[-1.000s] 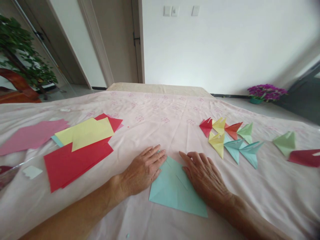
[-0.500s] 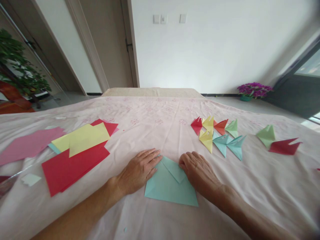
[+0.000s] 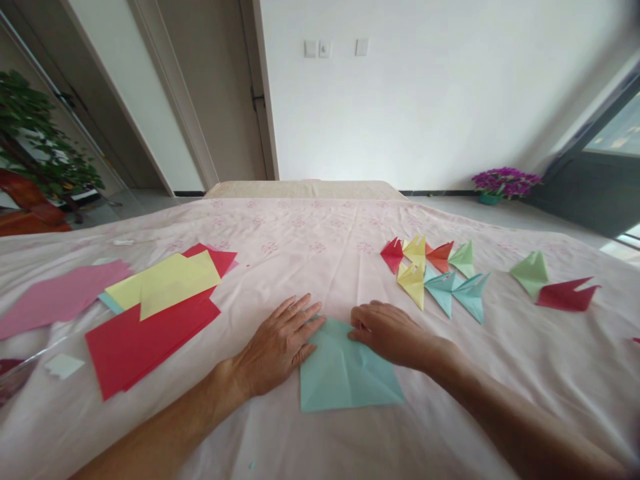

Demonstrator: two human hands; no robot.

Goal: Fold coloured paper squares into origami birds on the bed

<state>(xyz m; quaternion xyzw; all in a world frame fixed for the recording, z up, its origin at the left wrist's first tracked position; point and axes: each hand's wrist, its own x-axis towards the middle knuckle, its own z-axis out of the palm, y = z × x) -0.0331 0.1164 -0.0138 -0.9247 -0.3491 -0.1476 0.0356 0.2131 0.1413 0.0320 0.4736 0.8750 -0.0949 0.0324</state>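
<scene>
A light blue-green sheet of origami paper (image 3: 345,380) lies in front of me, its upper end narrowed and faint creases across it. My left hand (image 3: 283,343) rests flat with fingers outstretched, its fingertips on the paper's upper left edge. At the upper right edge, my right hand (image 3: 387,333) is closed, thumb and curled fingers pinching the paper. That corner is hidden beneath the right hand.
Red paper sheets (image 3: 150,347), yellow sheets (image 3: 175,283) and pink sheets (image 3: 65,290) lie to the left, by a white scrap (image 3: 64,366). Several folded paper pieces stand at the right, including a yellow one (image 3: 413,283) and a dark red one (image 3: 567,295). A pink cloth (image 3: 300,260) covers the table.
The triangular flap on the paper no longer shows, and a plain creased face is visible. The paper has turned slightly and shifted right. My right hand has rolled over, thumb now showing.
</scene>
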